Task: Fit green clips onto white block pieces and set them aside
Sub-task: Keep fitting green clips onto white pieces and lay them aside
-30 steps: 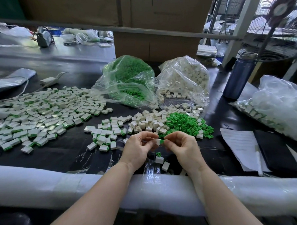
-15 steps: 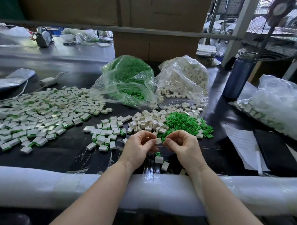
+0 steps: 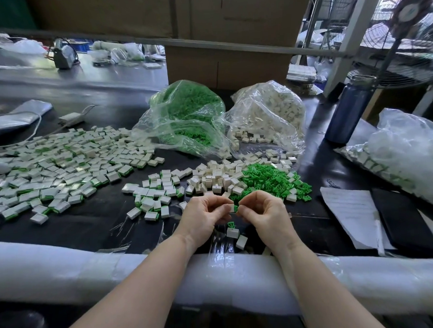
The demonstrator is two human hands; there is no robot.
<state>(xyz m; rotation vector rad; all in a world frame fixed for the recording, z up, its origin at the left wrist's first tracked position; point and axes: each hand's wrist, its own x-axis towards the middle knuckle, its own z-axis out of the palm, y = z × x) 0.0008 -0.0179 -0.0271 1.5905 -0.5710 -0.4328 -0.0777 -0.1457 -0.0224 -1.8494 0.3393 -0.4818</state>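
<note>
My left hand [image 3: 204,215] pinches a small white block [image 3: 229,208] at the table's front middle. My right hand [image 3: 262,211] pinches a green clip [image 3: 235,208] that touches the block's right end. Just below them lie a loose green clip [image 3: 230,224] and two white blocks [image 3: 233,232]. Behind my hands sits a heap of white blocks [image 3: 216,178] beside a heap of green clips [image 3: 268,179]. A wide spread of finished blocks with green edges [image 3: 52,168] covers the left of the table.
A clear bag of green clips [image 3: 186,120] and a bag of white blocks [image 3: 270,112] stand at the back. A blue bottle [image 3: 347,113], a large plastic bag [image 3: 408,153] and papers [image 3: 351,215] fill the right. A white padded roll [image 3: 66,269] lines the front edge.
Both hands stayed in place at the front middle. The green clip between my fingertips has shifted against the end of the white block.
</note>
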